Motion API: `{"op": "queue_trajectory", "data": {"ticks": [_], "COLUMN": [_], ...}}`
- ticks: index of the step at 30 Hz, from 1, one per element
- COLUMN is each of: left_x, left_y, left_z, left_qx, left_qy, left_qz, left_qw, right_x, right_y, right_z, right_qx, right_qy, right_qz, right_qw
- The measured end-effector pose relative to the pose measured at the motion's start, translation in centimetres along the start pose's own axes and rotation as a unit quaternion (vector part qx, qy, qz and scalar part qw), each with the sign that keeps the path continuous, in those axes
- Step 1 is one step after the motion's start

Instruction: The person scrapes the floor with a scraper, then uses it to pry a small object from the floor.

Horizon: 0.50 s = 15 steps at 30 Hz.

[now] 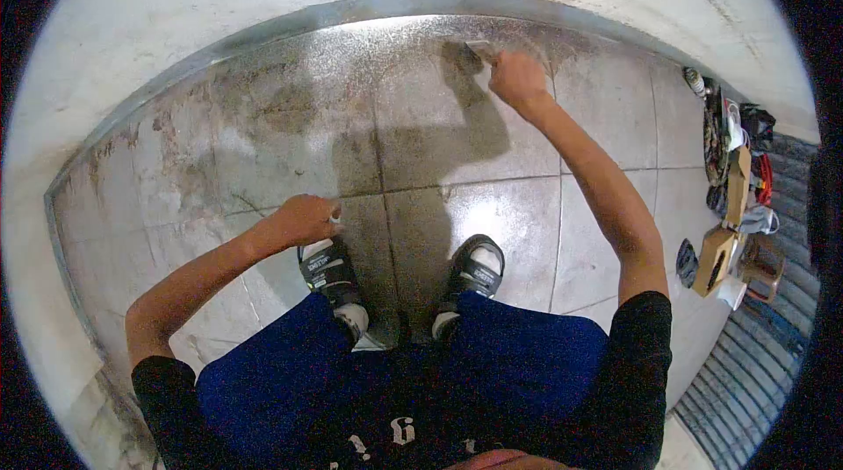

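Observation:
My right hand (518, 79) is stretched forward near the wall and closed round the handle of a small flat scraper (479, 50). The scraper's dark end is down at the tiled floor (474, 198), beside a wet, speckled patch. Closer to me, my left hand (307, 219) is closed above my left sandal (327, 266). A small pale bit shows at its fingers; whether that is a held thing or a ring I cannot make out. Brown stains and grime mark the tiles ahead and to the left.
A pale wall with a grey skirting strip (369, 10) curves round the far side. On the right lie a bottle (695, 81), an open cardboard box (715, 261), bags, a brown plastic stool (762, 268) and a ribbed metal shutter (746, 382). My right sandal (479, 270) is on the tiles.

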<state>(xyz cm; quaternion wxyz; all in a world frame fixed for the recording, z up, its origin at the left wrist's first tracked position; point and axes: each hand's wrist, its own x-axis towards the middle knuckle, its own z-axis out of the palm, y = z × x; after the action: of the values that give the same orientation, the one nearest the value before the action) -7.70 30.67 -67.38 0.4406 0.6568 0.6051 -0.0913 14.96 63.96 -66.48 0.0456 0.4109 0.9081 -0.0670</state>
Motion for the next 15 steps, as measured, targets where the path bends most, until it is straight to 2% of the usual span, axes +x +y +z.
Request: {"op": "queue_trajectory", "data": {"ticks": [5, 8, 11, 15], "left_x": [0.3, -0.4, 0.0, -0.2], "left_y": [-0.3, -0.1, 0.3, 1.1], "left_z": [0.2, 0.1, 0.3, -0.6], "left_qx": [0.005, -0.005, 0.009, 0.010], "left_qy": [0.014, 0.010, -0.008, -0.022], "left_qz": [0.025, 0.018, 0.009, 0.008], "left_qw": [1.000, 1.000, 1.000, 1.000], "right_x": [0.7, -0.8, 2.2, 1.0], "right_y": [0.9, 0.1, 0.9, 0.7], "right_z": [-0.3, -0.1, 0.0, -0.8], "right_qx": [0.001, 0.008, -0.059, -0.001], "right_qy": [-0.010, 0.001, -0.086, -0.011], "right_qz": [-0.020, 0.009, 0.024, -0.012], "right_qw": [1.000, 1.000, 0.994, 1.000]}}
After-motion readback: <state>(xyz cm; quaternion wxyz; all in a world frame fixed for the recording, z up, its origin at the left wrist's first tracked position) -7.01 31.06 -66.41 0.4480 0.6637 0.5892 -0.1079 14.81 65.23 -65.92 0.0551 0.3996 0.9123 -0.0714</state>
